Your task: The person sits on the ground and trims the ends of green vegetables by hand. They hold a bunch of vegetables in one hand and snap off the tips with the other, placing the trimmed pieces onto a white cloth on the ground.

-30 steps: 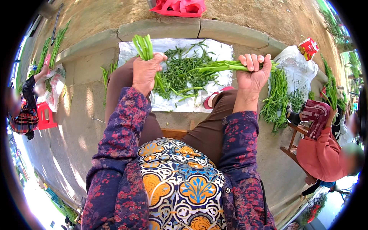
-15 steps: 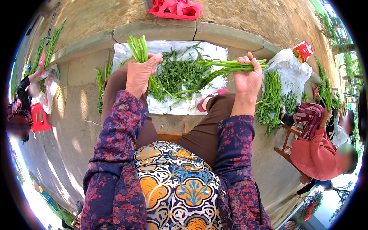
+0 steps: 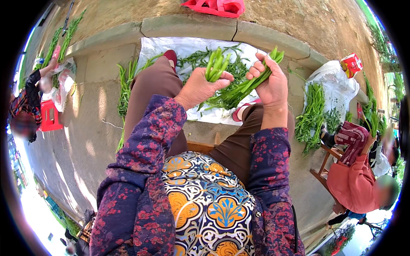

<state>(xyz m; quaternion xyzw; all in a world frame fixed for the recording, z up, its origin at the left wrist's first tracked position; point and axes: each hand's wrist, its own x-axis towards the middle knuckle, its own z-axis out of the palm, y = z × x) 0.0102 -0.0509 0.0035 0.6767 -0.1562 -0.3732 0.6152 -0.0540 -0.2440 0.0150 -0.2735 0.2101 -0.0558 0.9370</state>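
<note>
My left hand [image 3: 200, 86] is closed around a short bunch of green leafy-vegetable stems [image 3: 217, 65], their cut ends pointing up. Close by on the right, my right hand [image 3: 273, 83] grips a second bunch of long green stems [image 3: 243, 88] that slants down to the left. The two hands are only a little apart, above my knees. Beneath them lies a white sheet [image 3: 156, 46] strewn with loose green leaves [image 3: 194, 59]. My arms and the bunches cover part of those leaves.
Uncut greens [image 3: 124, 87] lie left of my knee, and a larger heap [image 3: 311, 112] lies to the right by a white sack [image 3: 331, 77]. A stone curb [image 3: 190, 26] runs behind the sheet, with a red bag [image 3: 218, 6] beyond. People sit on both sides.
My left hand has moved right with its stems, and my right hand's bunch has swung from level to slanting. The hands are closer together. My view has shifted slightly left.
</note>
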